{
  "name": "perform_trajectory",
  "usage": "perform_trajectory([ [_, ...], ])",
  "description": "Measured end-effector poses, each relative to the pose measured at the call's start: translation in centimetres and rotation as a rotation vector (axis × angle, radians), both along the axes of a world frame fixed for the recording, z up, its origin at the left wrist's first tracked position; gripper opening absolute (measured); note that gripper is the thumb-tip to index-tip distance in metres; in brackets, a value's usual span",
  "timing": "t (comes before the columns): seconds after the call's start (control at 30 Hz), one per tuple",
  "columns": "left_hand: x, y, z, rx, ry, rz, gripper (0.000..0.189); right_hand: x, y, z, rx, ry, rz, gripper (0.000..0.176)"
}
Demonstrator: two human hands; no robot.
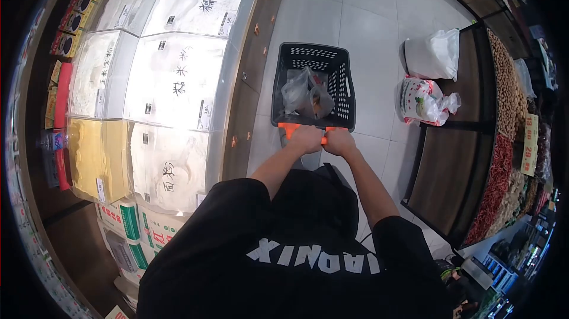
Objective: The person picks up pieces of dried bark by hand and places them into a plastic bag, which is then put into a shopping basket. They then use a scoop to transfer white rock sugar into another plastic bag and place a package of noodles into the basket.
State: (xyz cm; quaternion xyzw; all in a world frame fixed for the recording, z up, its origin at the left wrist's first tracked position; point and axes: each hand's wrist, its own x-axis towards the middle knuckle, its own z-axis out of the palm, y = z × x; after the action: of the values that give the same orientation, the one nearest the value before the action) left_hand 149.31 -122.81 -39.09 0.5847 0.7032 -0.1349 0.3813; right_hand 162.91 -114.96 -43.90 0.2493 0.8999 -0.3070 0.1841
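My left hand [306,139] is closed round the orange handle [290,128] of a black shopping basket [347,105]. Beside it, my right hand [339,142] grips the same handle, near its right part. The basket has perforated walls and stands in front of me, just beyond both hands. Inside it lies a clear plastic bag [305,95] with something brownish in it that I cannot make out.
Along the left run clear bins of white flour [176,79] and a yellowish one [89,156]. On the right floor stand a white sack [435,55] and a red-patterned sack [422,101], beside a dark display with dried red chillies [496,185] and nuts [504,76].
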Motion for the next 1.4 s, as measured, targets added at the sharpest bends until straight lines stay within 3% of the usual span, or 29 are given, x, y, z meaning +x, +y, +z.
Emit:
perform_trajectory([
  [0.7, -5.5, 8.5, -1.3, 0.070, 0.043, 0.034, 0.025, -5.8, 9.6, 0.1, -0.011, 0.025, 0.054, 0.022],
  [0.93, -7.1, 12.4, -0.2, -0.072, 0.065, 0.059, 0.023, -7.6, 13.2, 0.8, -0.029, 0.067, 0.097, 0.025],
  [1.4, -10.5, 18.2, -0.2, -0.050, 0.111, 0.093, 0.027, -11.2, 19.9, -0.2, -0.085, 0.127, 0.169, 0.035],
])
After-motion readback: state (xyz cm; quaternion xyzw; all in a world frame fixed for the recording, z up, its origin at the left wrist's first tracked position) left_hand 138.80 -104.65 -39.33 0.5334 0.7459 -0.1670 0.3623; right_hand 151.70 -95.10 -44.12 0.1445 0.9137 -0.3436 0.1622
